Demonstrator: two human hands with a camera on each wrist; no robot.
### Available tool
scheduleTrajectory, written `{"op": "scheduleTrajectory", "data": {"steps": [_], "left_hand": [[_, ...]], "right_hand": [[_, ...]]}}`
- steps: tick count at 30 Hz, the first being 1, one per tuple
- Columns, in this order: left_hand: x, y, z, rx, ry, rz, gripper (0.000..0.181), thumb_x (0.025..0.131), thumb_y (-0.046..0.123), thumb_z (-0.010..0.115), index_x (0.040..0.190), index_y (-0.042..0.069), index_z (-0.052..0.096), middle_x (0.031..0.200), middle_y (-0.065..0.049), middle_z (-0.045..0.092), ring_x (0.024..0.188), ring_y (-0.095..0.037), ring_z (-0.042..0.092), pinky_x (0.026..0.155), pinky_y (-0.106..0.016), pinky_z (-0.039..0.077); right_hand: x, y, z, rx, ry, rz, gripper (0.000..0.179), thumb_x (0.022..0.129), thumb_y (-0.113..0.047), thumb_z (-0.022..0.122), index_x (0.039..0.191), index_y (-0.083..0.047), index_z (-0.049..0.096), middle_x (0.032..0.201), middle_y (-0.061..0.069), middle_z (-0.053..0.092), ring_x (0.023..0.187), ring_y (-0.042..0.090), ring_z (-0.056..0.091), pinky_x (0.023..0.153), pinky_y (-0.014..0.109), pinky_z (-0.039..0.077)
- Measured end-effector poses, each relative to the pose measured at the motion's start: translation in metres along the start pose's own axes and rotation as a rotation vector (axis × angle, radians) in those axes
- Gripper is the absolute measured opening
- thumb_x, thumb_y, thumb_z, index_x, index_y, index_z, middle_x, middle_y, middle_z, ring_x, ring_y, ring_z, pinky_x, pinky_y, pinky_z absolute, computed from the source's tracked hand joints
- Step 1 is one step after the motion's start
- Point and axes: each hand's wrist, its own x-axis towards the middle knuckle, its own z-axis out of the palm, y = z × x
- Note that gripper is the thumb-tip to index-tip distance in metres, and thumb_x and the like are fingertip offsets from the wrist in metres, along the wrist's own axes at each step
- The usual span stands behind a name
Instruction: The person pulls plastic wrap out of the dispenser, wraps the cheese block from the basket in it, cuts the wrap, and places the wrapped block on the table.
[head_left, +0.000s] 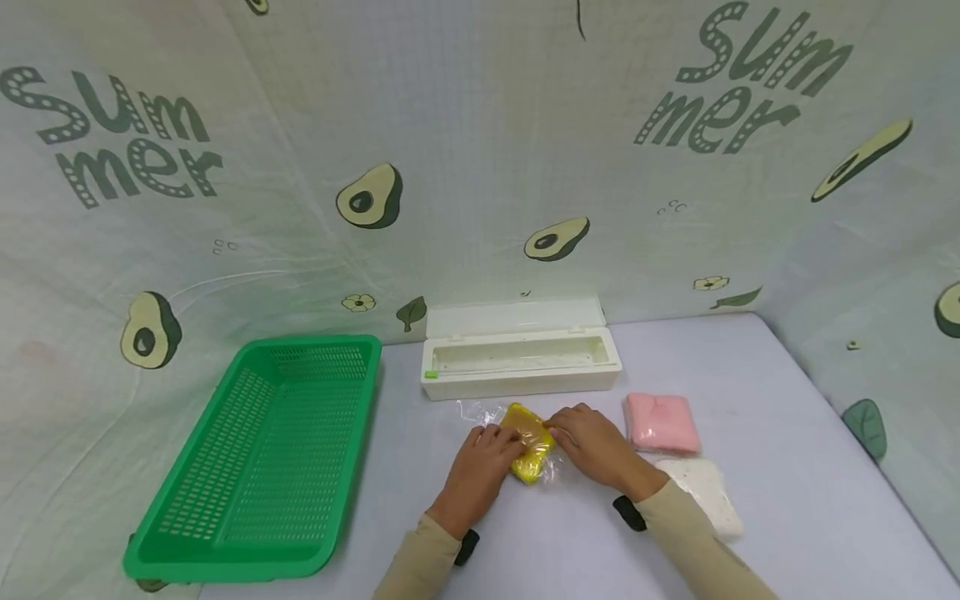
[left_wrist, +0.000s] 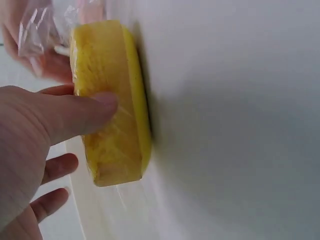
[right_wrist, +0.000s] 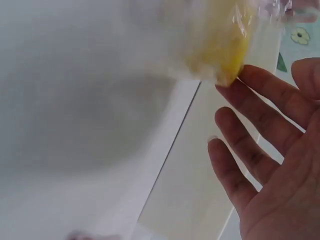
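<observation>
A yellow block with a tan face [left_wrist: 107,145], wrapped in clear film, lies on the table in front of the white box. In the head view the same yellow block [head_left: 534,467] sits between both hands. My left hand [head_left: 480,467] pinches it, the thumb [left_wrist: 97,112] pressed on the tan face and a finger behind, partly hidden. My right hand [head_left: 592,442] is at the other side, its fingers stretched out. Two of its fingertips [right_wrist: 232,85] touch a corner of the block, which is blurred in the right wrist view. Loose clear film [head_left: 480,412] sticks out at the block's sides.
Behind the hands stands a long white box [head_left: 517,385] with its lid up and a green slider [head_left: 431,375] on its front edge. A green basket [head_left: 352,492] is at left. To the right lie a film-wrapped pink block [head_left: 662,423] and a white one [head_left: 701,492].
</observation>
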Motion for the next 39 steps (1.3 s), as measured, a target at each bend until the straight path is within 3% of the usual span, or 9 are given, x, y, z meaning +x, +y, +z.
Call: {"op": "scheduleTrajectory", "data": {"steps": [4, 9, 14, 18, 21, 25, 30, 35, 39], "left_hand": [[-0.004, -0.006, -0.002, -0.023, -0.008, 0.018, 0.035, 0.079, 0.011, 0.073, 0.108, 0.028, 0.063, 0.118, 0.006, 0.051, 0.107, -0.016, 0.046, 0.091, -0.033, 0.037], [-0.009, -0.010, -0.006, -0.037, -0.016, 0.019, 0.035, 0.079, 0.010, 0.073, 0.107, 0.030, 0.064, 0.116, 0.004, 0.051, 0.105, -0.017, 0.046, 0.087, -0.032, 0.039], [-0.017, -0.009, -0.011, -0.063, -0.082, 0.034, 0.049, 0.073, 0.014, 0.076, 0.116, 0.031, 0.057, 0.119, 0.004, 0.050, 0.107, -0.016, 0.045, 0.089, -0.034, 0.038], [-0.022, -0.004, -0.011, -0.063, -0.150, 0.070, 0.064, 0.068, 0.032, 0.082, 0.123, 0.030, 0.049, 0.125, 0.004, 0.045, 0.112, -0.016, 0.041, 0.093, -0.034, 0.035], [-0.022, 0.000, -0.008, -0.031, -0.120, 0.097, 0.070, 0.063, 0.044, 0.082, 0.122, 0.027, 0.049, 0.124, 0.003, 0.045, 0.110, -0.016, 0.042, 0.092, -0.033, 0.035], [-0.021, 0.004, -0.003, 0.044, -0.061, 0.106, 0.067, 0.061, 0.049, 0.081, 0.114, 0.023, 0.050, 0.116, 0.003, 0.046, 0.104, -0.017, 0.044, 0.088, -0.033, 0.037], [-0.020, 0.006, -0.002, 0.074, -0.057, 0.074, 0.054, 0.068, 0.049, 0.077, 0.109, 0.022, 0.053, 0.111, 0.003, 0.048, 0.103, -0.017, 0.045, 0.087, -0.033, 0.037], [-0.022, 0.004, -0.004, -0.024, -0.051, 0.006, 0.041, 0.073, 0.042, 0.076, 0.105, 0.022, 0.059, 0.107, 0.006, 0.050, 0.099, -0.015, 0.046, 0.084, -0.032, 0.038], [-0.025, 0.002, -0.004, -0.175, -0.042, -0.069, 0.032, 0.076, 0.036, 0.075, 0.101, 0.022, 0.062, 0.104, 0.009, 0.050, 0.095, -0.011, 0.045, 0.079, -0.029, 0.038]], "right_hand": [[-0.015, 0.000, -0.002, 0.028, -0.016, -0.001, 0.020, 0.086, -0.006, 0.058, 0.101, -0.012, 0.068, 0.100, -0.003, 0.064, 0.093, 0.014, 0.054, 0.081, 0.036, 0.045], [-0.033, 0.002, -0.001, -0.007, -0.023, -0.088, 0.037, 0.071, 0.004, 0.063, 0.104, -0.012, 0.066, 0.103, -0.004, 0.062, 0.096, 0.013, 0.054, 0.082, 0.035, 0.046], [-0.045, 0.001, 0.002, -0.075, 0.010, -0.164, 0.058, 0.065, -0.004, 0.078, 0.118, -0.016, 0.059, 0.117, -0.001, 0.055, 0.100, 0.016, 0.052, 0.082, 0.036, 0.046], [-0.051, -0.002, 0.008, -0.114, -0.016, -0.176, 0.079, 0.061, -0.017, 0.086, 0.130, -0.018, 0.048, 0.130, 0.004, 0.044, 0.109, 0.019, 0.047, 0.087, 0.038, 0.044], [-0.051, -0.005, 0.015, -0.137, -0.018, -0.202, 0.082, 0.058, -0.025, 0.087, 0.130, -0.018, 0.047, 0.134, 0.006, 0.041, 0.114, 0.021, 0.044, 0.092, 0.039, 0.041], [-0.050, -0.007, 0.021, -0.141, 0.021, -0.254, 0.075, 0.056, -0.027, 0.086, 0.121, -0.015, 0.052, 0.132, 0.008, 0.043, 0.115, 0.022, 0.044, 0.094, 0.040, 0.039], [-0.046, -0.008, 0.026, -0.159, 0.062, -0.266, 0.054, 0.060, -0.027, 0.085, 0.105, -0.017, 0.058, 0.126, 0.006, 0.047, 0.111, 0.021, 0.046, 0.090, 0.037, 0.041], [-0.044, -0.007, 0.029, -0.142, 0.123, -0.277, 0.027, 0.068, -0.021, 0.080, 0.088, -0.021, 0.062, 0.117, 0.003, 0.053, 0.103, 0.020, 0.052, 0.082, 0.035, 0.045], [-0.044, -0.007, 0.027, -0.104, 0.146, -0.243, 0.020, 0.073, -0.018, 0.077, 0.084, -0.022, 0.061, 0.113, -0.002, 0.057, 0.097, 0.015, 0.055, 0.077, 0.032, 0.046]]}}
